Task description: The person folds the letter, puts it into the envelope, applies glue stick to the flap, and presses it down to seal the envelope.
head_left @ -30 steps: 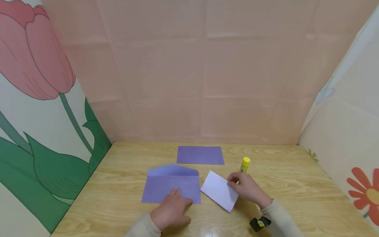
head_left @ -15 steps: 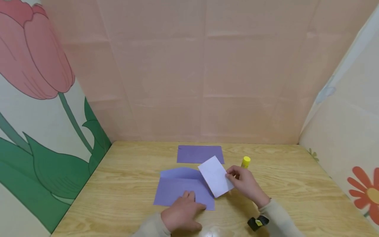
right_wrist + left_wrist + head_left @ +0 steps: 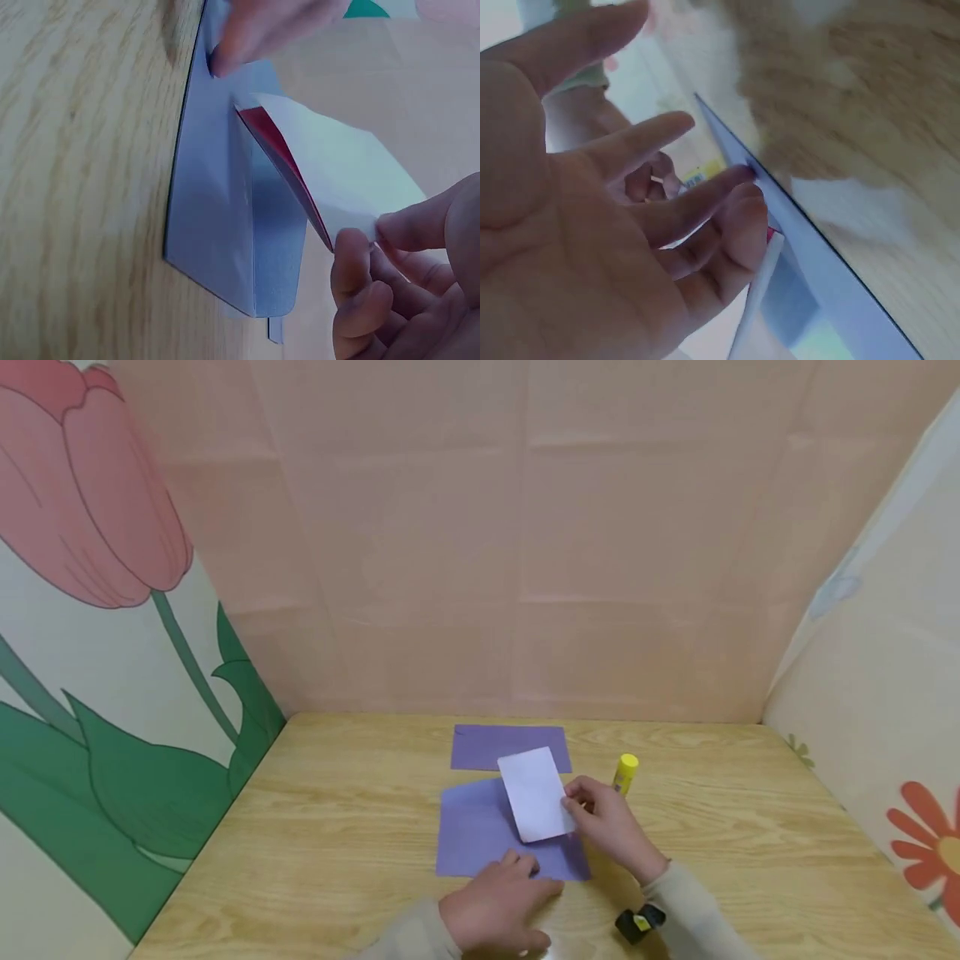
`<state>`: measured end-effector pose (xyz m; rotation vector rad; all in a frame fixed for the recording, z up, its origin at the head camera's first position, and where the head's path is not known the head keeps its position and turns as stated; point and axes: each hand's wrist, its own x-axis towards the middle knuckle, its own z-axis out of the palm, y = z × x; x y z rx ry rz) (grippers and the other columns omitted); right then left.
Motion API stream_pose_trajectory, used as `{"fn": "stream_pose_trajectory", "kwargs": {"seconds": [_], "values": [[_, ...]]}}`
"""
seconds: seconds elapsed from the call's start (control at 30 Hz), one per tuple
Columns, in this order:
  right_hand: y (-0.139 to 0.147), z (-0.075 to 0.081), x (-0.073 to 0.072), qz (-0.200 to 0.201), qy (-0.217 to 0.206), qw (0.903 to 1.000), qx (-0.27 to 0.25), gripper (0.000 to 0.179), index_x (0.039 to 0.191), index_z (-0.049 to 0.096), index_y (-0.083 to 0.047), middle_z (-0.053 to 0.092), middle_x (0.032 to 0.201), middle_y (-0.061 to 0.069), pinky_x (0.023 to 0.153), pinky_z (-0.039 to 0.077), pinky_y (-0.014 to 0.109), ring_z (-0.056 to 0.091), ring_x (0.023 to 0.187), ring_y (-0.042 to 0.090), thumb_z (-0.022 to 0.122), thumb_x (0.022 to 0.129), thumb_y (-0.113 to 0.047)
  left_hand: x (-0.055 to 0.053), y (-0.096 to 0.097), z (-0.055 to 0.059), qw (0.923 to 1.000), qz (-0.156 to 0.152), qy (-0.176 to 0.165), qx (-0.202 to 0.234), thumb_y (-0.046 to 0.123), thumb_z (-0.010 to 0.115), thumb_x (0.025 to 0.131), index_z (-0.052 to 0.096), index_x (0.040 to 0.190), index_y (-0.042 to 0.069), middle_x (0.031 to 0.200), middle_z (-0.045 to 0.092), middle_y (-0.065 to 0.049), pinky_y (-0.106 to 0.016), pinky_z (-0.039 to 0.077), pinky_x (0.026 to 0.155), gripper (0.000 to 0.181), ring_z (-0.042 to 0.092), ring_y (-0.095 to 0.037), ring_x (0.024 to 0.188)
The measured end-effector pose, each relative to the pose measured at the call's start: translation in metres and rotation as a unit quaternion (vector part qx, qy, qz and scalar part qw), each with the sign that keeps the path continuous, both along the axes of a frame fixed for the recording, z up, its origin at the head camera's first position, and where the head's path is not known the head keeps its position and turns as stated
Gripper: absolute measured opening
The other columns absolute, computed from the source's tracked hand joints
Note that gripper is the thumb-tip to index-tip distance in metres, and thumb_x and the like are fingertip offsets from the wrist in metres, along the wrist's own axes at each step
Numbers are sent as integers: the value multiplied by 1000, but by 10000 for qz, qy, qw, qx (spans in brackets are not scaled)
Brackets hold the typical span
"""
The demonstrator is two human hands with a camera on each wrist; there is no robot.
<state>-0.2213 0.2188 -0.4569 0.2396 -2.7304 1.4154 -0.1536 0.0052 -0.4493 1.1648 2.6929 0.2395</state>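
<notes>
My right hand (image 3: 607, 827) pinches a folded white card (image 3: 534, 793) by its right edge, between thumb and fingers. The card is tilted above a purple envelope (image 3: 468, 843), overlapping its upper part in the head view. In the right wrist view the card (image 3: 341, 161) gapes slightly at its fold, and red shows inside. My left hand (image 3: 498, 900) has its fingertips on the envelope's near edge, fingers loosely extended. The left wrist view shows those fingertips pressing at the edge of the envelope (image 3: 810, 240). The envelope's flap is raised on its far side, partly hidden by the card.
A second purple envelope (image 3: 480, 747) lies flat further back on the wooden table (image 3: 337, 827). A yellow glue stick (image 3: 626, 772) stands upright just beyond my right hand. A pink sheet (image 3: 420, 543) closes off the back; flower-printed panels flank both sides.
My right hand has lifted the white card off the table and carried it left over the envelope. My left hand has slid the envelope to the right, under the card.
</notes>
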Motion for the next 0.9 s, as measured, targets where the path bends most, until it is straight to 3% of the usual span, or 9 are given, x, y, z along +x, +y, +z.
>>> {"fn": "stream_pose_trajectory", "kwargs": {"seconds": [0.1, 0.23, 0.4, 0.63, 0.9], "values": [[0, -1, -1, -183, 126, 9998, -9, 8, 102, 63, -3, 66, 87, 8, 55, 51, 27, 57, 69, 16, 61, 98, -9, -10, -7, -3, 9988, 284, 366, 138, 47, 80, 78, 63, 131, 25, 110, 56, 5, -27, 43, 78, 60, 44, -12, 98], [3, -2, -2, -459, 300, 9985, -6, 11, 107, 61, -1, 68, 87, 11, 55, 50, 26, 56, 66, 16, 61, 97, -6, -31, -34, -4, 9899, 1104, 862, 218, 49, 87, 66, 63, 128, 10, 110, 57, -5, -35, 46, 81, 77, 47, -22, 102], [7, -2, -3, -675, 316, 9972, 31, 14, 110, 59, -1, 68, 91, 12, 55, 50, 26, 57, 67, 16, 60, 97, -6, -52, -65, -1, 9824, 1809, 294, 352, 50, 94, 56, 57, 136, 0, 126, 54, -15, -45, 47, 87, 101, 45, -28, 107], [6, 1, -4, -664, 456, 9967, -34, 16, 111, 59, 0, 68, 93, 14, 55, 50, 26, 57, 69, 17, 61, 96, -4, -69, -76, -8, 9825, 1828, -124, 345, 55, 94, 54, 55, 140, 3, 134, 53, -13, -47, 46, 96, 108, 45, -26, 113], [2, 1, -5, -822, 810, 9929, -299, 15, 109, 59, 1, 65, 92, 15, 56, 53, 25, 59, 67, 14, 62, 94, 0, -72, -76, -9, 9825, 1804, -224, 403, 51, 97, 51, 62, 132, 6, 125, 56, -8, -44, 46, 93, 98, 45, -22, 106]]}}
